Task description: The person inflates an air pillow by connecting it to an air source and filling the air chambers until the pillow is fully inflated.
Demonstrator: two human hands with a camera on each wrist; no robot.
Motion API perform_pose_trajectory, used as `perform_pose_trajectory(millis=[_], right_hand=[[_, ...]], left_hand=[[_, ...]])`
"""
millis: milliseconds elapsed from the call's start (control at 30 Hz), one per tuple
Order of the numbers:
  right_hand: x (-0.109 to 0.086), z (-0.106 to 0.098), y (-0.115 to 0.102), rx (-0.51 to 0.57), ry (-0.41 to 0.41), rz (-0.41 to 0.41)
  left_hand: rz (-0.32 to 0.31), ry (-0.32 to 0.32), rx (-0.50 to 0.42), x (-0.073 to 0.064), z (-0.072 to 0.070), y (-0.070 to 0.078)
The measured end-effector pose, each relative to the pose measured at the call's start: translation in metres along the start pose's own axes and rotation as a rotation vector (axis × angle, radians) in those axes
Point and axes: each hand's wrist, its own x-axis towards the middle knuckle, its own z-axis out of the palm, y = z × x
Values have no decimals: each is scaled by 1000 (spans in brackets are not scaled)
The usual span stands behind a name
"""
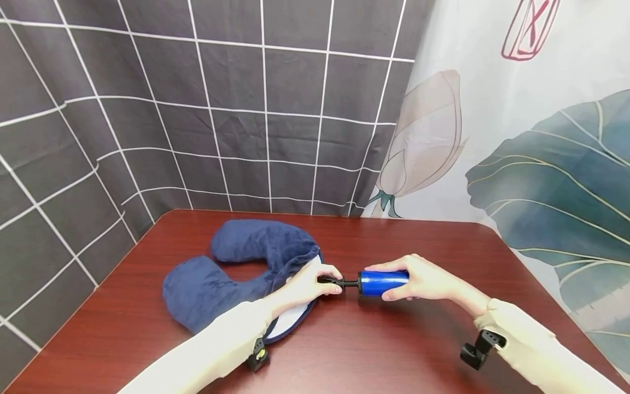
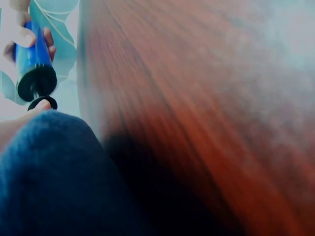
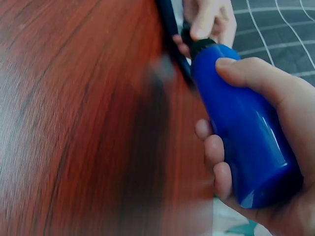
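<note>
A hand pump with a shiny blue barrel (image 1: pixel 380 284) is held level above the table between my two hands. My right hand (image 1: pixel 429 278) grips the barrel, its thumb (image 3: pixel 234 69) along one side and fingers curled round the other. From the barrel's left end a thin black rod (image 1: pixel 351 283) leads to a black end piece (image 1: pixel 328 281), which my left hand (image 1: pixel 311 282) pinches. Beneath and beside the left hand lies a navy plush U-shaped neck pillow (image 1: pixel 197 290), its white underside (image 1: pixel 293 317) partly showing. Whether the pump joins the pillow is hidden by the left hand.
Everything is on a reddish-brown wooden table (image 1: pixel 334 361). Behind it hangs a dark grey curtain (image 1: pixel 236 131) with a white grid, and on the right a white one (image 1: pixel 487 115) with flower and leaf prints. A small black camera (image 1: pixel 479 350) sits on the right wrist.
</note>
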Motion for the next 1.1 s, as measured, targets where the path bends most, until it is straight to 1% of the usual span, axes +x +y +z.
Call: perform_pose_trajectory(millis=[67, 133, 300, 400, 567, 700, 800, 967, 1033, 1100], right_hand=[[6, 6, -4, -19, 7, -9], [10, 10, -9, -71, 26, -34], [11, 16, -16, -214, 101, -74], [7, 18, -17, -238, 122, -85], [-2, 14, -13, -255, 135, -103], [-12, 6, -7, -239, 123, -96], [-21, -1, -1, -206, 94, -99], [-35, -14, 12, -121, 47, -108], [-41, -19, 18, -81, 29, -90], [-48, -24, 23, -46, 16, -68]], left_hand=[[-8, -5, -8, 0, 1, 0], [-7, -6, -4, 0, 0, 2], [9, -2, 55, 0, -1, 4], [15, -8, 91, 1, -1, 4], [8, -24, 106, 1, -3, 6], [-11, -30, 110, -2, -5, 8], [-18, -27, 119, -4, -6, 9], [-40, -18, 120, -5, -5, 6], [-52, -14, 121, -6, -5, 4], [-77, -11, 115, -6, -6, 2]])
